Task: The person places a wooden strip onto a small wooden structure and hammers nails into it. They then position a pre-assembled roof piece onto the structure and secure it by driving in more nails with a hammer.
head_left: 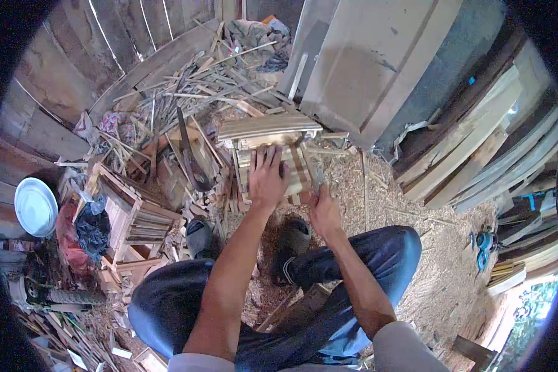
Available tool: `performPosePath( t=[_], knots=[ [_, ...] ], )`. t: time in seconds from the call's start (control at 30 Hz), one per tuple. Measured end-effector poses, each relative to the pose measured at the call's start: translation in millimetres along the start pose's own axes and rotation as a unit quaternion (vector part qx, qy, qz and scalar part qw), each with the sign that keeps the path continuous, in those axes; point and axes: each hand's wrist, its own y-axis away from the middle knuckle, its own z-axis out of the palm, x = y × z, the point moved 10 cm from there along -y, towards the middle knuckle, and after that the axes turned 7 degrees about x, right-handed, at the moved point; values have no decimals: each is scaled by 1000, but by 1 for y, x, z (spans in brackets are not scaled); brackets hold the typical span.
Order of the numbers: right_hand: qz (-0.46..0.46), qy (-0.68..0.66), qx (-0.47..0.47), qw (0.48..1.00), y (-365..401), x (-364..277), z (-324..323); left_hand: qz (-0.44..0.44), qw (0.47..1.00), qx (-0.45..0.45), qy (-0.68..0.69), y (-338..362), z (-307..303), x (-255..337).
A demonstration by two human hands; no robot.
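A small slatted wooden frame [297,180] stands on the shavings in front of my feet, with a wider ribbed board [270,127] along its far top edge. My left hand [268,177] lies on its pale slats, fingers stretched out and pointing away from me. At the frame's right side, my right hand [324,211] is closed round a thin grey tool [318,178] that points up along the side piece. Its handle is hidden in my fist, and I cannot tell what kind of tool it is.
Another slatted wooden frame [139,220] stands at left, near a white basin [36,207] and a black plastic bag [93,229]. Scrap sticks [198,84] pile up beyond. Long planks [471,149] lean at right, near a teal power tool [485,242]. Wood shavings [434,266] cover the floor.
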Motion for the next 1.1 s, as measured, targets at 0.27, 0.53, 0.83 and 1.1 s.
performPosePath(
  t=[0.27,0.53,0.83,1.1],
  knots=[
    [6,-86,38,996,1,5,1,-8,1000,-17,-2,5,4,-4],
    [1,-177,105,979,0,-21,-37,-2,1000,7,-2,-1,-2,-1],
    [26,-105,22,994,-1,-17,-21,0,1000,-3,0,0,-1,1],
    [-23,-8,8,1000,-4,-7,-6,-4,1000,-5,5,3,5,-4]
  ],
)
